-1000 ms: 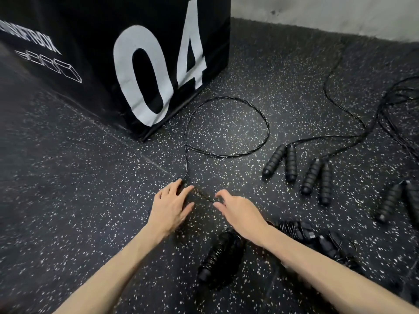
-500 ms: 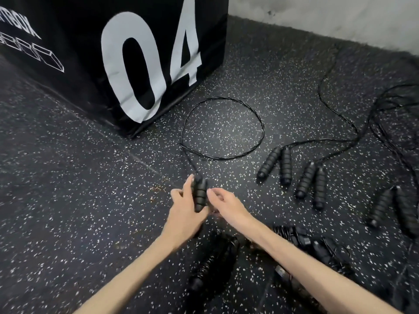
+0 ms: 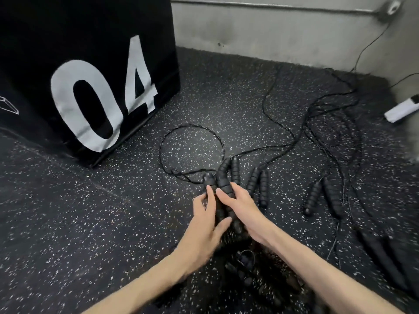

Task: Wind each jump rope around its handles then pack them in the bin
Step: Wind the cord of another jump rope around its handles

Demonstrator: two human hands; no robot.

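Both my hands hold one pair of black ribbed jump rope handles (image 3: 210, 181) side by side, just above the speckled floor. My left hand (image 3: 205, 225) grips them from the left, with its thumb across the front. My right hand (image 3: 243, 208) grips them from the right. The thin black rope (image 3: 195, 125) of this pair lies in a loose loop on the floor beyond the handles. Three more handle pairs (image 3: 257, 184) (image 3: 322, 198) (image 3: 234, 168) lie unwound to the right, their ropes trailing toward the wall.
A big black box marked "04" (image 3: 90, 87) stands at the back left. Dark wound rope bundles (image 3: 247, 268) lie under my forearms, and more handles (image 3: 381, 252) at the right. A white power strip (image 3: 401, 108) lies by the grey wall.
My hands went from reaching toward the rope end on the floor to picking up its two handles and holding them together. The view has tilted up toward the wall.
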